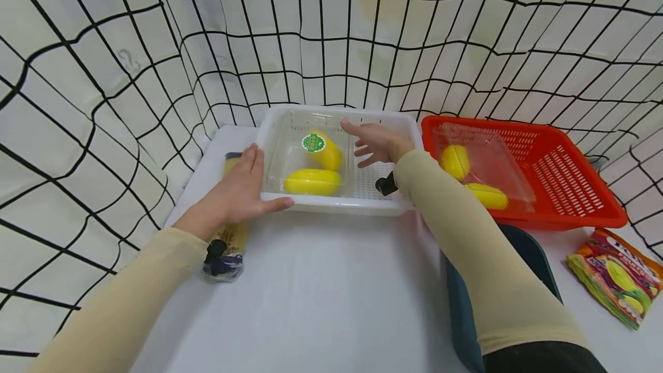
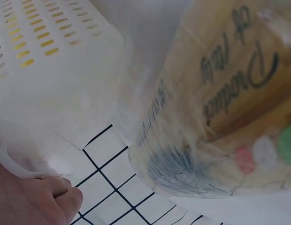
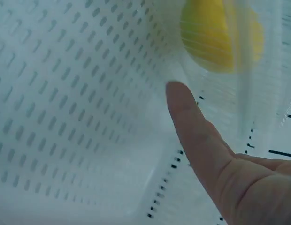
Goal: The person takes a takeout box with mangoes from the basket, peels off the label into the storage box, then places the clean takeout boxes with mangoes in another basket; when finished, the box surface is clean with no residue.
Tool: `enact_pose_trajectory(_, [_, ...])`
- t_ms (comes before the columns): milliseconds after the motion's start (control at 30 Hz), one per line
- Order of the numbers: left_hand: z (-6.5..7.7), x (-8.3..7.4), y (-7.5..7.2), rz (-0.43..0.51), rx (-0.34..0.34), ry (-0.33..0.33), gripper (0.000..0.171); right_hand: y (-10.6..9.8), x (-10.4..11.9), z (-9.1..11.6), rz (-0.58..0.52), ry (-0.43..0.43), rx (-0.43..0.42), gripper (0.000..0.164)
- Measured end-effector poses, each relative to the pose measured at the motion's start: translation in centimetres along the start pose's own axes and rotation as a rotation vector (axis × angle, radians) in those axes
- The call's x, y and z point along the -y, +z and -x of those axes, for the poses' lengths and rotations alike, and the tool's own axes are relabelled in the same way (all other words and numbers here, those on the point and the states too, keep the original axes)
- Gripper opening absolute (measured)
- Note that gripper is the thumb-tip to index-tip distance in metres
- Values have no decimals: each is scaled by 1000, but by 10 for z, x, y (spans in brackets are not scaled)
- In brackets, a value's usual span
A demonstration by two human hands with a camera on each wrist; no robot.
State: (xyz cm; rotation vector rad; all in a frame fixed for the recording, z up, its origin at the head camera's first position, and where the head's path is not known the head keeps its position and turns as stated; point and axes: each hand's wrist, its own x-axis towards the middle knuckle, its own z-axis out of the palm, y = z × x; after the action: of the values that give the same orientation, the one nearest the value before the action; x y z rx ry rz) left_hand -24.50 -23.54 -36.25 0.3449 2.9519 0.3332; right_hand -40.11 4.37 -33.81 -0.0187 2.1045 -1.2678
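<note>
A white perforated plastic basket (image 1: 331, 205) stands at the back of the table. In its left part sits a clear plastic tray (image 1: 274, 160) with two yellow fruits (image 1: 313, 182), one bearing a round green sticker (image 1: 313, 142). My left hand (image 1: 240, 186) holds the basket's front left corner, thumb along the front rim and fingers at the left side. Over the basket's right part my right hand (image 1: 375, 141) hovers, fingers spread and nothing in them. In the right wrist view a finger (image 3: 197, 131) points towards a yellow fruit (image 3: 211, 33) behind clear plastic.
A pasta packet (image 1: 235, 240) reading "Product of Italy" lies left of the basket, partly under my left hand. To the right stand a red basket (image 1: 564, 171) with a clear tray of yellow fruits, a dark blue bin (image 1: 461, 309) and a colourful packet (image 1: 618, 275). Black wire mesh (image 1: 352, 42) encloses the table.
</note>
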Motion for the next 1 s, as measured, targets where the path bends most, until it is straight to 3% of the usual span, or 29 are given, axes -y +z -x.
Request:
enact_pose_trajectory(233, [2,0,0,-1,-1,2,128,15,-6,-14,-51,95,176,90])
enact_pose_trajectory(533, [3,-1,-2,4,2,1,127,21,-8,-17,-161,99,278,88])
enact_pose_trajectory(767, [2,-3,0,-20,-7,14,127,15,7,3,-123,44,272,83])
enact_pose_trajectory(1000, [2,-2,-1,-18,10,6,127,24,28,29,-143,-10,196,97])
